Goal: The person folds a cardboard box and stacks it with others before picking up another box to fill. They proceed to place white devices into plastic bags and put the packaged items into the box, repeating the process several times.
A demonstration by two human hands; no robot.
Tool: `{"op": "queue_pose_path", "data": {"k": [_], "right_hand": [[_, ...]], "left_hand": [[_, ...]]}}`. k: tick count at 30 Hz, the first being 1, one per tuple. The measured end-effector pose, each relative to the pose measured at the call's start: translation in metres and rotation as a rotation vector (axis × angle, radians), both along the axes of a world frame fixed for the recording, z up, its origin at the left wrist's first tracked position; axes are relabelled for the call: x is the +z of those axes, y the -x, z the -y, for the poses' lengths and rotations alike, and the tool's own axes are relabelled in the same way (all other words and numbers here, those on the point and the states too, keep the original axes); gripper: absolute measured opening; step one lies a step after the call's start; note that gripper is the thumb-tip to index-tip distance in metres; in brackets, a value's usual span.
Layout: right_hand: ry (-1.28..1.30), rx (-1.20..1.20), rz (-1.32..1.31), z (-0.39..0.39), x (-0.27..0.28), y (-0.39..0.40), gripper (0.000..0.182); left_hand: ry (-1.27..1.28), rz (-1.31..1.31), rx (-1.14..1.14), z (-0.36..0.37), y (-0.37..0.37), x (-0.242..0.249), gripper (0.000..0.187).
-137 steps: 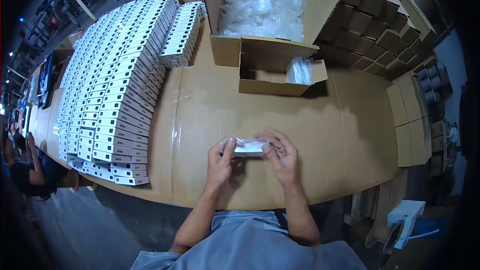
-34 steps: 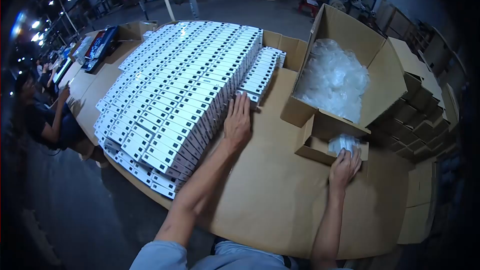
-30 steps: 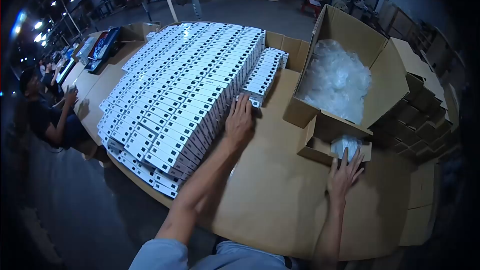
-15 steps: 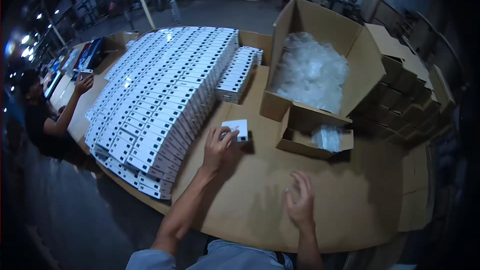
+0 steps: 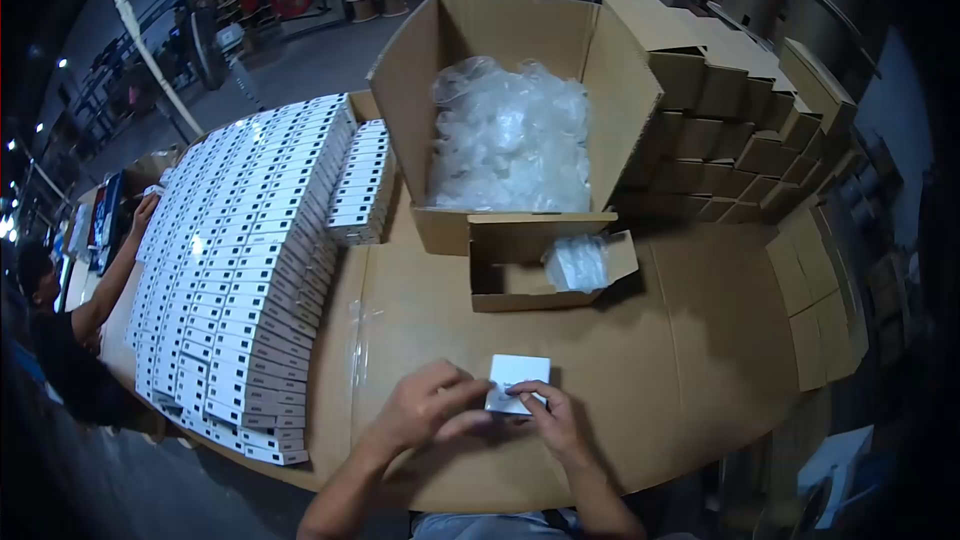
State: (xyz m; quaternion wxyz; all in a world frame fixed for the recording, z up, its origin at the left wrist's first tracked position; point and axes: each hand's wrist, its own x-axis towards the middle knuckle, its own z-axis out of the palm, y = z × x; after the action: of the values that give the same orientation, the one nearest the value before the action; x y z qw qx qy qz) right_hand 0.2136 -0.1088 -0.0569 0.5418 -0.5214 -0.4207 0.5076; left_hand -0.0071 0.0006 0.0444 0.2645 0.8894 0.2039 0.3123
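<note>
A small white box (image 5: 519, 371) lies on the cardboard-covered table, close in front of my body. My left hand (image 5: 428, 406) is at the box's left side, its fingers bent; whether they grip it is too blurred to tell. My right hand (image 5: 556, 422) holds the near right part of the box, thumb and fingers pinched at its edge. Beyond it stands an open small carton (image 5: 530, 301) with a clear plastic-wrapped bundle (image 5: 577, 264) at its right end.
Many stacked white boxes (image 5: 250, 270) fill the left side. A large open carton (image 5: 620, 120) holds clear plastic bags (image 5: 510, 140). Folded brown cartons (image 5: 720, 130) are piled at the back right. A co-worker (image 5: 75, 340) reaches toward the stacks at far left.
The white box has come from beside the stacks to near my body. My right hand has moved onto it. The view has turned right, and the co-worker's hand is now at the stacks.
</note>
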Motion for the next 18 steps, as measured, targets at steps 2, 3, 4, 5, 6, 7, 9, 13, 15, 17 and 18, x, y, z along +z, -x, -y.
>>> {"op": "queue_pose_path", "data": {"k": [2, 3, 4, 5, 6, 7, 9, 13, 15, 17, 18], "right_hand": [[0.089, -0.094, 0.061, -0.001, 0.012, -0.015, 0.021], [0.054, -0.134, 0.161, -0.001, 0.016, -0.021, 0.022], [0.021, -0.175, 0.262, -0.002, 0.018, -0.029, 0.022], [-0.011, -0.215, 0.365, -0.002, 0.024, -0.037, 0.023], [0.051, -0.237, 0.411, -0.004, 0.052, -0.041, 0.024], [0.03, -0.239, 0.422, -0.005, 0.051, -0.047, 0.024], [-0.02, -0.233, 0.44, -0.007, 0.047, -0.056, 0.024], [-0.029, -0.24, 0.447, -0.005, 0.049, -0.065, 0.025], [0.026, -0.226, 0.464, 0.002, 0.044, -0.068, 0.024], [0.045, -0.233, 0.482, 0.006, 0.043, -0.074, 0.023], [0.04, -0.241, 0.486, 0.009, 0.041, -0.075, 0.023]], "left_hand": [[-0.127, 0.036, 0.081, -0.043, -0.02, 0.03, 0.024], [-0.148, 0.044, 0.131, -0.064, -0.039, 0.045, 0.022], [-0.168, 0.053, 0.18, -0.085, -0.062, 0.06, 0.02], [-0.139, 0.044, 0.161, -0.105, -0.084, 0.075, 0.016], [-0.228, -0.045, 0.156, -0.13, -0.105, 0.078, 0.019], [-0.338, -0.106, 0.105, -0.155, -0.128, 0.082, 0.025], [-0.398, -0.202, -0.001, -0.195, -0.174, 0.086, 0.034], [-0.645, -0.366, -0.232, -0.254, -0.233, 0.058, 0.032], [-0.602, -0.391, -0.27, -0.268, -0.238, 0.051, 0.028], [-0.445, -0.328, -0.242, -0.279, -0.24, 0.053, 0.022], [-0.363, -0.255, -0.144, -0.277, -0.233, 0.057, 0.022]]}}
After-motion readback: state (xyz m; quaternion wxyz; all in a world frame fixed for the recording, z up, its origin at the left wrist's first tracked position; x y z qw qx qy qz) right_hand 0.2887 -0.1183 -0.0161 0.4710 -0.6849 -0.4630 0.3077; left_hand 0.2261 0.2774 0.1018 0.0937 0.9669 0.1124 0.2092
